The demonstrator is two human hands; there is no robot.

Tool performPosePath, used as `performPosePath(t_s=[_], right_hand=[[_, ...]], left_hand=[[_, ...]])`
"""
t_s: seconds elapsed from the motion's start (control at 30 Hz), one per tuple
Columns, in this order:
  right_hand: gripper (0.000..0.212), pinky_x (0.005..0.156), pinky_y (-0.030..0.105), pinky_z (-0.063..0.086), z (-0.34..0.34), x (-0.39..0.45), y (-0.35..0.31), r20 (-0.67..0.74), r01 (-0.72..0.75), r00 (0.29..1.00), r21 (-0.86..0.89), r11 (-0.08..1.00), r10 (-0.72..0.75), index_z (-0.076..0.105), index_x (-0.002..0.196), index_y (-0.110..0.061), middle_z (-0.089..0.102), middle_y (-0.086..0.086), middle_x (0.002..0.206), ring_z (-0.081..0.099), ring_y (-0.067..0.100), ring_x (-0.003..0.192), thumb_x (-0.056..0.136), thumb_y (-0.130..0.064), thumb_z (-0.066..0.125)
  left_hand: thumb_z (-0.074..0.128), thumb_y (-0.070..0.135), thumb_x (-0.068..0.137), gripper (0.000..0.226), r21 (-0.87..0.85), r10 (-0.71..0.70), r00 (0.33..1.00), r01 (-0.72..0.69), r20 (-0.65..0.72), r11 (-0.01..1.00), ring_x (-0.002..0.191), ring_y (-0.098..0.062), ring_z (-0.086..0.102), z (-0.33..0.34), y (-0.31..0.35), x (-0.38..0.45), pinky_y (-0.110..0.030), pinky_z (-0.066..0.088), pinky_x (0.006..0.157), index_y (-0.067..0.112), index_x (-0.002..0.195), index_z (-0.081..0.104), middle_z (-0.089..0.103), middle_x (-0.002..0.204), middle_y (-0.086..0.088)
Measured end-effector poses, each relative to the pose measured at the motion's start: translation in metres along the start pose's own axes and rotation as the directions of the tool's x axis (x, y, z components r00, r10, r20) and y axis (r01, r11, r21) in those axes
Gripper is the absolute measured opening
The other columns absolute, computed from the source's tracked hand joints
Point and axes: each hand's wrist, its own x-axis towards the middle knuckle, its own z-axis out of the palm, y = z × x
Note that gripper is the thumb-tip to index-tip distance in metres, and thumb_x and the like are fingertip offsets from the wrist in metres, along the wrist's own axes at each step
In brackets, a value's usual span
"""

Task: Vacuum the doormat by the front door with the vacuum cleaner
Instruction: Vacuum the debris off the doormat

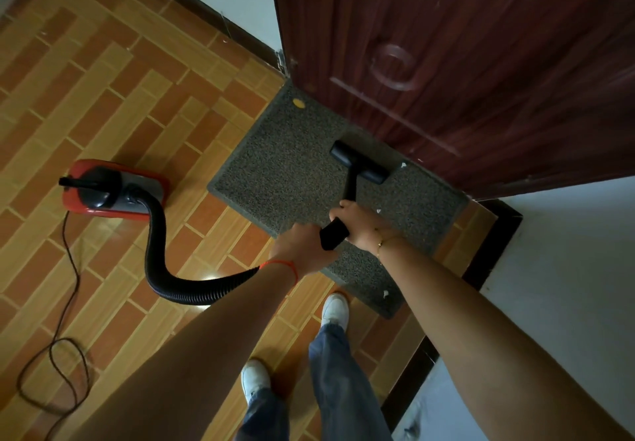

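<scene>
Orange-and-tan brick-pattern floor tiles (113, 104) with a faint sheen; pale walls (567, 244) edged by dark skirting (488, 248); a dark reddish wood-grain door (464, 45) with raised mouldings; dim, even light.

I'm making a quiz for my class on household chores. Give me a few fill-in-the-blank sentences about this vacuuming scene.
1. The nozzle rests on the grey ____.
2. The left hand and right hand both grip the black ____.
3. The canister is ____ in colour.

Missing words: doormat; wand; red
</scene>
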Motion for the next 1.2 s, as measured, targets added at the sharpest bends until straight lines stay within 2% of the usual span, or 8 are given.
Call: performPosePath(t_s=[0.23, 0.33, 0.5, 0.57, 0.63, 0.77, 1.0, 1.2], right_hand=[[0.012, 0.073, 0.036, 0.047, 0.055, -0.034, -0.07, 0.029, -0.012, 0.999, -0.032, 0.999, 0.013, 0.056, 0.1, -0.01, 0.055, 0.012, 0.115, 0.06, 0.031, 0.099, 0.091, -0.005, 0.05], [0.011, 0.069, 0.034, 0.043, 0.084, -0.048, -0.103, 0.038, -0.044, 0.998, 0.03, 0.999, 0.043, 0.053, 0.092, -0.015, 0.056, 0.012, 0.115, 0.059, 0.031, 0.098, 0.092, -0.006, 0.049], [0.007, 0.053, 0.026, 0.037, 0.125, -0.075, -0.152, 0.02, -0.024, 1.0, 0.055, 0.998, 0.023, 0.049, 0.09, -0.013, 0.058, 0.011, 0.108, 0.05, 0.02, 0.072, 0.091, -0.006, 0.049], [0.008, 0.053, 0.027, 0.041, 0.14, -0.084, -0.169, 0.016, -0.014, 1.0, 0.056, 0.998, 0.014, 0.046, 0.088, -0.014, 0.057, 0.01, 0.107, 0.05, 0.019, 0.069, 0.09, -0.007, 0.05], [0.008, 0.062, 0.034, 0.048, 0.153, -0.092, -0.184, 0.018, -0.014, 1.0, 0.067, 0.998, 0.013, 0.046, 0.088, -0.014, 0.056, 0.011, 0.112, 0.057, 0.025, 0.076, 0.09, -0.007, 0.051], [0.015, 0.067, 0.035, 0.048, 0.175, -0.106, -0.216, 0.028, -0.024, 0.999, 0.073, 0.997, 0.022, 0.055, 0.104, -0.008, 0.053, 0.015, 0.124, 0.064, 0.031, 0.088, 0.09, -0.004, 0.05], [0.014, 0.072, 0.038, 0.055, 0.198, -0.118, -0.251, 0.0, -0.031, 1.0, 0.061, 0.998, 0.031, 0.053, 0.102, -0.009, 0.055, 0.014, 0.117, 0.063, 0.031, 0.089, 0.09, -0.002, 0.051], [0.025, 0.076, 0.042, 0.056, 0.206, -0.12, -0.251, -0.025, -0.055, 0.998, 0.017, 0.998, 0.055, 0.052, 0.11, -0.009, 0.053, 0.014, 0.119, 0.061, 0.032, 0.099, 0.088, 0.002, 0.054]], left_hand=[[0.058, 0.034, 0.081, 0.015, -0.005, -0.012, 0.998, 0.012, 0.063, 1.0, 0.052, -0.013, 0.053, 0.034, -0.057, -0.063, -0.023, 0.037, 0.043, 0.021, 0.073, 0.055, 0.055, 0.061, 0.003], [0.06, 0.038, 0.08, 0.017, 0.031, 0.001, 0.997, -0.003, 0.077, 1.0, 0.055, -0.014, 0.055, 0.052, -0.088, -0.089, -0.023, 0.036, 0.043, 0.021, 0.08, 0.057, 0.056, 0.064, 0.003], [0.059, 0.04, 0.081, 0.02, 0.109, 0.032, 0.995, -0.043, 0.098, 0.993, 0.056, -0.015, 0.056, 0.079, -0.134, -0.128, -0.024, 0.04, 0.045, 0.02, 0.083, 0.059, 0.058, 0.066, 0.002], [0.059, 0.039, 0.08, 0.019, 0.113, 0.039, 0.995, -0.05, 0.095, 0.992, 0.055, -0.016, 0.054, 0.088, -0.15, -0.144, -0.024, 0.04, 0.045, 0.02, 0.085, 0.06, 0.057, 0.066, 0.002], [0.059, 0.038, 0.081, 0.019, 0.123, 0.045, 0.994, -0.057, 0.1, 0.991, 0.054, -0.016, 0.054, 0.096, -0.163, -0.159, -0.025, 0.04, 0.044, 0.02, 0.086, 0.06, 0.057, 0.066, 0.002], [0.058, 0.038, 0.082, 0.018, 0.157, 0.045, 0.994, -0.06, 0.098, 0.986, 0.056, -0.015, 0.054, 0.109, -0.188, -0.186, -0.024, 0.04, 0.044, 0.021, 0.087, 0.059, 0.059, 0.068, 0.003], [0.058, 0.04, 0.08, 0.019, 0.197, 0.037, 0.997, -0.05, 0.07, 0.979, 0.056, -0.013, 0.054, 0.125, -0.218, -0.213, -0.024, 0.043, 0.046, 0.022, 0.087, 0.058, 0.06, 0.07, 0.004], [0.057, 0.041, 0.081, 0.02, 0.193, 0.049, 0.998, -0.057, 0.047, 0.98, 0.055, -0.013, 0.054, 0.132, -0.219, -0.216, -0.023, 0.041, 0.045, 0.023, 0.089, 0.058, 0.059, 0.069, 0.004]])
